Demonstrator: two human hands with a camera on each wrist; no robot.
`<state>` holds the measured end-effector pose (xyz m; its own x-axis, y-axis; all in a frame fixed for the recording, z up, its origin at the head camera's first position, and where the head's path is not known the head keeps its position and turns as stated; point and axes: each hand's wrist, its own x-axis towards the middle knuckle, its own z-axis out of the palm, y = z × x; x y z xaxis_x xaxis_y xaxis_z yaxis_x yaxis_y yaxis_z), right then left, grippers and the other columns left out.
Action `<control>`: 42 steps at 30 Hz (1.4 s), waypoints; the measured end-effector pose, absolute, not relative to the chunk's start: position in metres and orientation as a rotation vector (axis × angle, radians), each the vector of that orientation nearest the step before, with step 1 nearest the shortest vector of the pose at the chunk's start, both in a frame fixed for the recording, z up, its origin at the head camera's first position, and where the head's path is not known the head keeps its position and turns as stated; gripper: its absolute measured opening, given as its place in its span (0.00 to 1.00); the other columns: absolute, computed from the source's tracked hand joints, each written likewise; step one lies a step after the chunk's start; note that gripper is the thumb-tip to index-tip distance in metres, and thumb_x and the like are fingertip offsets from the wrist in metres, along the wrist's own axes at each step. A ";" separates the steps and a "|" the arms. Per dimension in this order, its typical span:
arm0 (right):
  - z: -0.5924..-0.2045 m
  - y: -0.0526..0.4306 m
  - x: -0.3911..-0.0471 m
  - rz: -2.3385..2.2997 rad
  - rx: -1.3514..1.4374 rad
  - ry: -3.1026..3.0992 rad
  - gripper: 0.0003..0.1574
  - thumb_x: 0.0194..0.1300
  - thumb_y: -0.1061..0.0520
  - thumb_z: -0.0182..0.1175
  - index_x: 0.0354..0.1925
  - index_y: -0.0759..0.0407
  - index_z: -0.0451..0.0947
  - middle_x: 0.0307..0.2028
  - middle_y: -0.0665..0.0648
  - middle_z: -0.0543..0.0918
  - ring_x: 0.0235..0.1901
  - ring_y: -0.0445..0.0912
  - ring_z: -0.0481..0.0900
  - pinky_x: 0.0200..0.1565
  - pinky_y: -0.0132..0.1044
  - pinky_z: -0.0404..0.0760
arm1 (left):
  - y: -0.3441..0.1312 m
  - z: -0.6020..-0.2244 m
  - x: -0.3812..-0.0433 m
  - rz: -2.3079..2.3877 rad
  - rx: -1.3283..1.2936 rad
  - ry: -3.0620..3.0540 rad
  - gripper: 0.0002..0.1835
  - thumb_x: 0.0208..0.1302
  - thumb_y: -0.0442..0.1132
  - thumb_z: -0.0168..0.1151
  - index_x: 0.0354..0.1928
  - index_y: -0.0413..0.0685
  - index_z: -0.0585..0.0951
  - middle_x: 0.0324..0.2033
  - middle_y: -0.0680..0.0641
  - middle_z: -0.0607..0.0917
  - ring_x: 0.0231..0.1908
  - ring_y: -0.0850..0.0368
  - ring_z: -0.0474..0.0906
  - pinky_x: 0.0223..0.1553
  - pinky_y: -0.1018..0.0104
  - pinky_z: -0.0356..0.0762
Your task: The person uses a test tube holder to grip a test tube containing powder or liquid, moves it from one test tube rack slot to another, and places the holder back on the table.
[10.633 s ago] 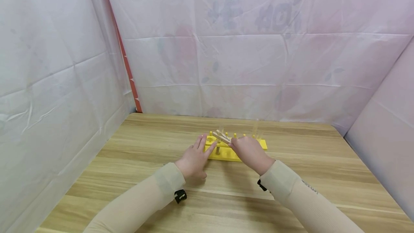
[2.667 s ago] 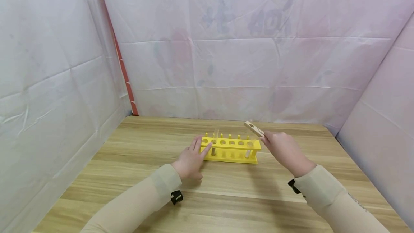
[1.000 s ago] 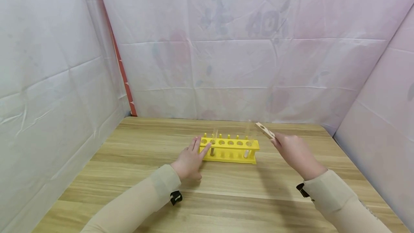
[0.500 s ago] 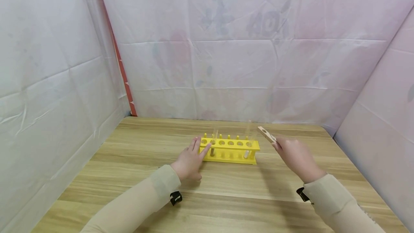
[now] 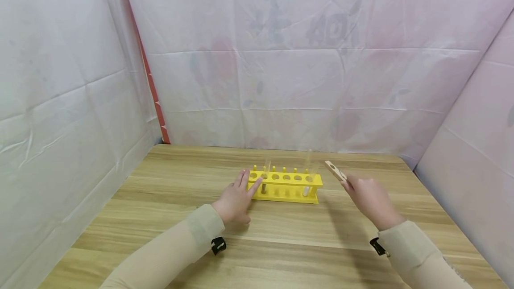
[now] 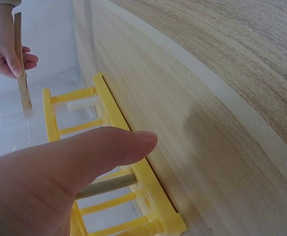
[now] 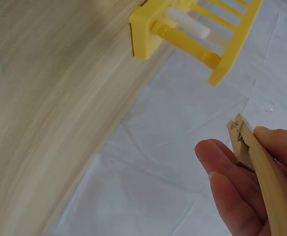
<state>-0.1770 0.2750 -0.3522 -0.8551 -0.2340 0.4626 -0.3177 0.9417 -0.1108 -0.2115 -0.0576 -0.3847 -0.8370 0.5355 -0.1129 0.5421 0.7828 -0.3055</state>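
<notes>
Two glass tubes [image 5: 308, 174] already stand in the yellow rack [image 5: 286, 186] on the surface [image 5: 281, 235]. The right hand [image 5: 371, 199] has its grip pinched on a wooden clamp [image 5: 335, 171], empty, just beside the rack. The left hand [image 5: 234, 199] rests flat-fingered against the rack's end.

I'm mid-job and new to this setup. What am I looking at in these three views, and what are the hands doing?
There is no machine: a person works with two bare hands. The wide picture comes from a camera on their head; the other two come from cameras on each wrist, so they look tilted. On the wooden table stands a yellow test tube rack with clear tubes at both ends. The left hand rests against the rack's left end with straight fingers. The right hand is to the right of the rack and pinches a wooden test tube clamp, which holds no tube.
</notes>
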 end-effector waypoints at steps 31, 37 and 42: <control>-0.382 0.287 -0.183 0.312 0.353 -2.725 0.16 0.63 0.61 0.57 0.20 0.58 0.68 0.12 0.49 0.63 0.13 0.43 0.59 0.16 0.36 0.60 | -0.058 -0.385 -0.212 -0.471 0.887 2.937 0.58 0.50 0.63 0.63 0.74 0.53 0.40 0.70 0.32 0.42 0.69 0.39 0.44 0.57 0.59 0.68; -0.386 0.287 -0.184 0.318 0.340 -2.735 0.13 0.63 0.61 0.58 0.22 0.60 0.72 0.13 0.49 0.65 0.14 0.43 0.60 0.17 0.37 0.62 | -0.057 -0.386 -0.213 -0.442 0.870 2.936 0.58 0.50 0.61 0.64 0.74 0.53 0.40 0.70 0.33 0.42 0.69 0.39 0.43 0.58 0.58 0.67; -0.389 0.288 -0.184 0.315 0.335 -2.735 0.13 0.62 0.61 0.58 0.21 0.59 0.71 0.13 0.49 0.65 0.14 0.43 0.61 0.17 0.37 0.62 | -0.057 -0.385 -0.213 -0.430 0.866 2.933 0.57 0.50 0.61 0.64 0.74 0.54 0.40 0.70 0.33 0.42 0.69 0.39 0.42 0.58 0.58 0.67</control>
